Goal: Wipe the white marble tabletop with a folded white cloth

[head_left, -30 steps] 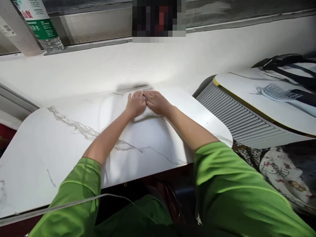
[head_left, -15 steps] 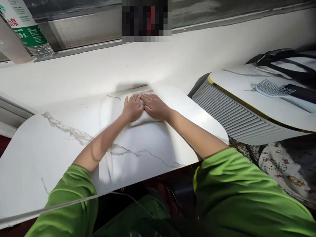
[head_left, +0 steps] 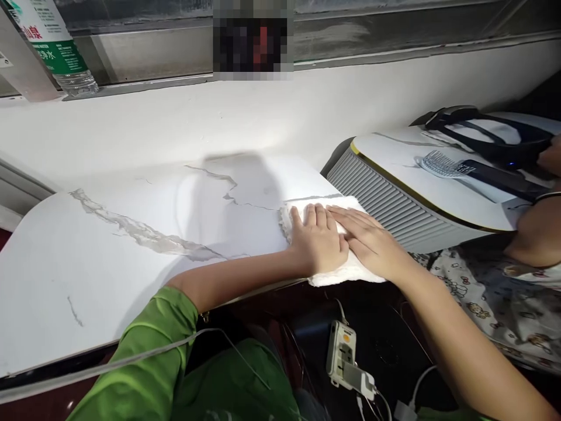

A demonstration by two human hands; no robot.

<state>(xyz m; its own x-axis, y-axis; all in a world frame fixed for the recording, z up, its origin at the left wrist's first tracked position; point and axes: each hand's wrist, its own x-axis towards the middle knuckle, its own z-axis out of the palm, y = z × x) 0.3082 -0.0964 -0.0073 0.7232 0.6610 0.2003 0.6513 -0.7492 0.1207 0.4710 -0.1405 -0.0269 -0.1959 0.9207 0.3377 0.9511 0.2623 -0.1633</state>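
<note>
A folded white cloth [head_left: 350, 270] lies at the right front corner of the white marble-patterned table [head_left: 144, 245], partly overhanging the edge. My left hand [head_left: 318, 242] lies flat on the cloth with fingers stretched out. My right hand [head_left: 370, 240] rests flat beside it, fingers extended and pressing on the same cloth. Both arms wear green sleeves.
A water bottle [head_left: 52, 49] stands on the window ledge at the back left. To the right is a second small table [head_left: 412, 158] with a ribbed side, bearing a comb [head_left: 447, 165] and black straps. Another person's arm [head_left: 534, 231] shows at far right. A power strip [head_left: 342, 351] with cables lies below.
Both hands have slid the cloth from the table's far middle toward the right front corner, where it now hangs over the edge. The camera has tilted down and right.
</note>
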